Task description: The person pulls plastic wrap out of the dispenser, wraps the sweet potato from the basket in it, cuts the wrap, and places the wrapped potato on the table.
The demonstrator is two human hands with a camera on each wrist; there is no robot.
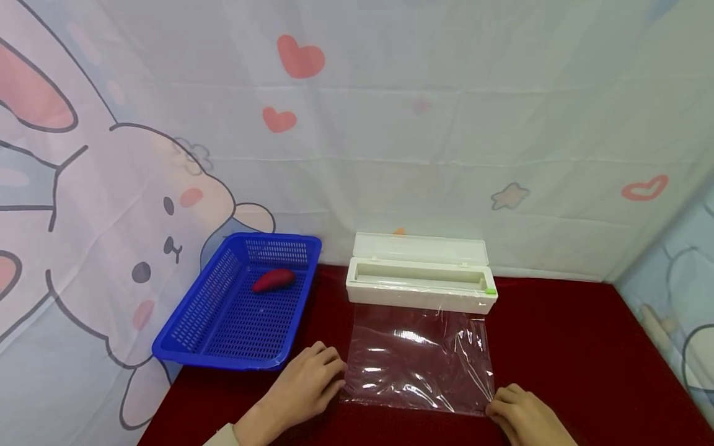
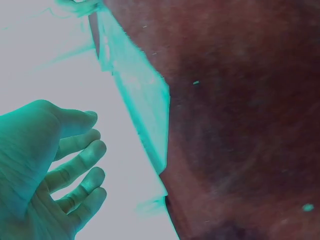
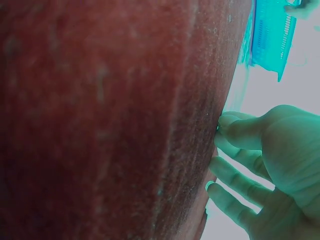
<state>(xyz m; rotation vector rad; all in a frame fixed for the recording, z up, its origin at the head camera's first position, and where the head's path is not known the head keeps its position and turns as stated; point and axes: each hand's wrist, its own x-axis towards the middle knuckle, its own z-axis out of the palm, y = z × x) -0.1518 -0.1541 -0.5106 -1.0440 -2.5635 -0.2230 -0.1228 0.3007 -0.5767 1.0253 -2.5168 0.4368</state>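
A clear sheet of plastic wrap (image 1: 418, 365) lies over the dark red cloth, stretching forward from a white wrap dispenser box (image 1: 421, 294) whose lid stands raised. At the sheet's near right corner my right hand (image 1: 524, 415) pinches the film between thumb and forefinger; the right wrist view shows this hand (image 3: 270, 165) with its other fingers loosely bent. Beside the sheet's left edge is my left hand (image 1: 309, 384), its fingertips close to the film. In the left wrist view that hand (image 2: 55, 170) has relaxed fingers, with a gap between thumb and forefinger and nothing held.
A blue plastic basket (image 1: 223, 359) stands left of the dispenser, with a dark red sweet potato-like object (image 1: 273, 280) inside. Behind the table hangs a pale printed curtain (image 1: 390, 155). Dark red cloth (image 1: 569, 347) covers the tabletop to the right.
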